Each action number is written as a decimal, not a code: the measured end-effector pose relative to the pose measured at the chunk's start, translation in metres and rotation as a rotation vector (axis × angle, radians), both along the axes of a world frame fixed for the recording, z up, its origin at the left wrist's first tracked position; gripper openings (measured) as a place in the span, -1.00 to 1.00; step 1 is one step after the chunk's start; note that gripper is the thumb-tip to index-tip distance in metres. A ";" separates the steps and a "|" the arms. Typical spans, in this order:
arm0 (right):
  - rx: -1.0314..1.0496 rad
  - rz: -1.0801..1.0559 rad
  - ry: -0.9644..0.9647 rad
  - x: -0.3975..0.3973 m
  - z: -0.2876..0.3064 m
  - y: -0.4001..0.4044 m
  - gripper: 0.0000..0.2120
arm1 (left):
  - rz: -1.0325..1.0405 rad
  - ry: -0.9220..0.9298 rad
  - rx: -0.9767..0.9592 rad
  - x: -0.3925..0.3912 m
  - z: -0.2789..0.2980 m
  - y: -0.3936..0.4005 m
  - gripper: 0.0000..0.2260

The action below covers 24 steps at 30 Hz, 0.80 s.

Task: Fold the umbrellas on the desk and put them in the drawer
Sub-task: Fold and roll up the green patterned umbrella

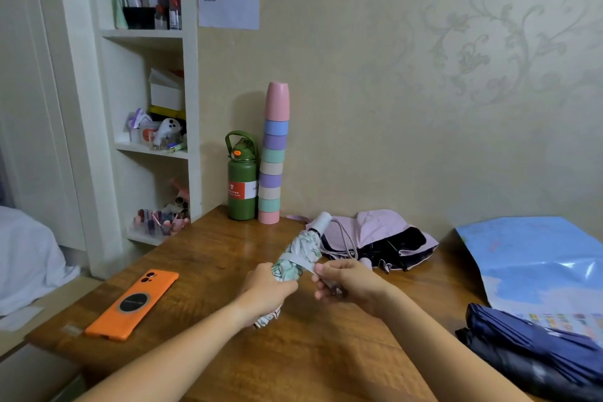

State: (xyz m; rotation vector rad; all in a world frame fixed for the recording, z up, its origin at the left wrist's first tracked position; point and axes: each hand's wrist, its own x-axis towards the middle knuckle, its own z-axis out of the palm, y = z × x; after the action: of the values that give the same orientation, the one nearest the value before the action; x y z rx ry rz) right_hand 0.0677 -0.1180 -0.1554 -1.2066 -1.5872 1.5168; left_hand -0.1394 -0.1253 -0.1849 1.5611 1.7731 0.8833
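My left hand [266, 290] is wrapped around the lower part of a rolled-up white umbrella with a green leaf print [295, 258], holding it just above the brown wooden desk [208, 258], its white cylindrical handle [321, 222] pointing away from me toward the wall. My right hand [350, 284] is pinched on the umbrella's pale closing strap [298, 263], which runs around the bundled fabric (my fingers also seem to hold something small and dark, though I cannot tell what).

Just beyond, on the far side of the desk, lies a crumpled lilac umbrella with a black lining [381, 241], not yet folded. At the near right edge a dark navy umbrella [528, 346] lies collapsed, partly under a light blue plastic bag [535, 267].

To the left, an orange phone with a black round ring on its back [133, 303] lies flat on the desk. At the far edge by the wall stand a dark green metal bottle with a carry handle [242, 179] and, just beside it, a tall stack of pastel cups [273, 156].
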 end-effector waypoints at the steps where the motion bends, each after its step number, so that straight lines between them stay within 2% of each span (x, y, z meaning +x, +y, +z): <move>1: -0.015 -0.007 0.028 0.003 -0.001 0.001 -0.77 | 0.004 -0.075 -0.015 -0.002 0.002 0.001 -0.80; 4: -0.003 -0.010 0.049 0.011 -0.006 0.001 -0.77 | -0.044 -0.327 -0.123 -0.010 0.011 0.000 -0.80; 8: 0.102 0.017 -0.045 0.006 -0.016 -0.001 -0.75 | -0.349 -0.586 -0.366 -0.019 0.015 -0.008 -0.71; 11: 0.140 0.046 0.074 -0.002 -0.021 -0.001 -0.75 | -0.573 -0.822 -0.534 -0.021 0.006 -0.008 -0.67; 15: 0.014 0.165 0.266 -0.008 -0.018 0.002 -0.77 | -0.824 -1.145 -0.721 -0.027 -0.006 -0.003 -0.73; 17: -0.009 0.236 0.275 -0.009 -0.017 0.002 -0.80 | -0.886 -1.156 -0.755 -0.030 -0.008 -0.002 -0.73; 20: 0.054 0.268 0.233 -0.007 -0.019 -0.001 -0.88 | -0.887 -0.988 -0.676 -0.032 -0.005 -0.005 -0.70; 22: 0.073 0.259 0.218 -0.006 -0.019 -0.003 -0.88 | -0.784 -0.850 -0.603 -0.031 0.001 -0.008 -0.64; 24: 0.071 0.194 0.177 -0.008 -0.020 -0.004 -0.89 | -0.664 -0.665 -0.433 -0.024 0.009 -0.008 -0.58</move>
State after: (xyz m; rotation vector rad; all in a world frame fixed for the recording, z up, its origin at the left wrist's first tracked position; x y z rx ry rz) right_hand 0.0601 -0.1221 -0.1750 -0.8744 -1.6614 1.6241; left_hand -0.1634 -0.1333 -0.1764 1.2352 0.8163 0.5377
